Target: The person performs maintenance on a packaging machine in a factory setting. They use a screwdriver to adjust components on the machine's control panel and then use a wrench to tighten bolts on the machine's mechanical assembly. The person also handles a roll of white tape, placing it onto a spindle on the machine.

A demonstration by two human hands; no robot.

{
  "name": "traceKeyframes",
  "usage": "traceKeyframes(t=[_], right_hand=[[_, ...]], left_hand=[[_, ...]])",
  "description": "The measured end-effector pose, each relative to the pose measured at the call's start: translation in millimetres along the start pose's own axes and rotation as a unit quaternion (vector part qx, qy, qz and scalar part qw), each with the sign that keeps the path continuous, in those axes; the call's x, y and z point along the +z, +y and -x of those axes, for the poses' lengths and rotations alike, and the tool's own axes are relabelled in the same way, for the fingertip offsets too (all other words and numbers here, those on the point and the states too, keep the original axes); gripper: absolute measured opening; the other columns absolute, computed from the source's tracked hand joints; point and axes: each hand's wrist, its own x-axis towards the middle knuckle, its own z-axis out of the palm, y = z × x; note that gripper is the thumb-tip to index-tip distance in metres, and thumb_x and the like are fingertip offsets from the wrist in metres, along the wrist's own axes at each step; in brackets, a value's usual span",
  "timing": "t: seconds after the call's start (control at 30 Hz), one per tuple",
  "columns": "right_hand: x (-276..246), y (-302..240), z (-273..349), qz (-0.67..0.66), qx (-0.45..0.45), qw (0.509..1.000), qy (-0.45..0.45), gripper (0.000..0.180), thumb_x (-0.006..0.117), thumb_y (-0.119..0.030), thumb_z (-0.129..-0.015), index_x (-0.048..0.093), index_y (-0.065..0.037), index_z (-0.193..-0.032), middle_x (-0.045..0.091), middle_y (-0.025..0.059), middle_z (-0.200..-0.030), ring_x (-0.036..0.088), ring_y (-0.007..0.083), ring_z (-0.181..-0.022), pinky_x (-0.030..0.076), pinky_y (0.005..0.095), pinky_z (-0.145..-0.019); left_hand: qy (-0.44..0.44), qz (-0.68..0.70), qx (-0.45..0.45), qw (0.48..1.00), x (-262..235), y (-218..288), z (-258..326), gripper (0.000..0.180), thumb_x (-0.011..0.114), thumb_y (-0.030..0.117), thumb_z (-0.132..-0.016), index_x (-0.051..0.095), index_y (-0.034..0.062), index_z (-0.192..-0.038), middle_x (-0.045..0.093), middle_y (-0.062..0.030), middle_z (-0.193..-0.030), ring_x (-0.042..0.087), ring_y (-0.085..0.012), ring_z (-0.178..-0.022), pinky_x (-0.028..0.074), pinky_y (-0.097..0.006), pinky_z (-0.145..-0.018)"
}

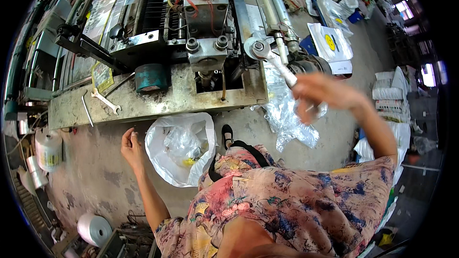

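My right hand, slightly blurred, is closed round the outer end of a wrench with a whitish handle. The wrench's round head sits over a bolt at the right of the machine. My left hand hangs just off the machine's front edge, its fingers curled in. Whatever it may hold is too small or hidden to make out. On the metal ledge nearby lie an open-ended spanner and a thin hex key.
A white plastic bag with clear film scraps stands below the ledge. A dark teal block sits on the ledge. Clear plastic film lies at the machine's right. Film rolls are at left, stacked white sacks at right.
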Motion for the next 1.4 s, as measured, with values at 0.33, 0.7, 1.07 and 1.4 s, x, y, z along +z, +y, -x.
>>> traceKeyframes(t=[0.33, 0.7, 1.07, 1.4], right_hand=[[145.0, -47.1, -80.1, -0.379, -0.253, 0.886, 0.086, 0.03, 0.035, -0.028, -0.105, 0.051, -0.003, -0.102, 0.067, 0.015, -0.095, 0.067, 0.0203, -0.091, 0.058, 0.0346, -0.074], [-57.1, 45.1, 11.3, 0.026, -0.128, 0.962, 0.24, 0.035, 0.057, -0.033, -0.098, 0.067, -0.003, -0.112, 0.044, -0.0058, -0.05, 0.038, 0.0017, -0.04, 0.029, 0.0193, -0.036], [-169.7, -31.6, -102.9, 0.221, -0.196, 0.955, -0.022, 0.027, 0.074, -0.032, -0.083, 0.072, -0.004, -0.079, 0.061, -0.0008, -0.06, 0.057, 0.005, -0.053, 0.041, 0.0203, -0.047], [-133.9, 1.9, -61.9, 0.168, -0.075, 0.981, -0.068, 0.042, 0.051, -0.038, -0.099, 0.066, -0.003, -0.083, 0.061, 0.0025, -0.055, 0.058, 0.0083, -0.046, 0.043, 0.0212, -0.042]], left_hand=[[-0.104, -0.014, 0.044, 0.993, 16.9, 21.9, -9.7, 0.019, 0.057, 0.015, -0.097, 0.064, 0.0035, -0.111, 0.065, -0.0013, -0.088, 0.049, -0.0013, -0.059, 0.038, -0.017, -0.05], [-0.068, -0.075, -0.041, 0.994, 23.7, -7.1, 43.8, 0.018, 0.056, 0.013, -0.096, 0.066, 0.0002, -0.105, 0.065, -0.0038, -0.085, 0.053, -0.0056, -0.065, 0.044, -0.021, -0.058], [0.002, -0.087, -0.114, 0.99, 20.2, -6.2, 114.6, 0.021, 0.056, 0.017, -0.096, 0.066, 0.0017, -0.106, 0.065, -0.0038, -0.085, 0.052, -0.0057, -0.062, 0.042, -0.02, -0.054], [-0.005, -0.058, -0.118, 0.991, 15.3, -26.1, 108.5, 0.02, 0.057, 0.016, -0.095, 0.066, 0.0019, -0.105, 0.066, -0.0042, -0.086, 0.052, -0.0064, -0.063, 0.043, -0.021, -0.056]])
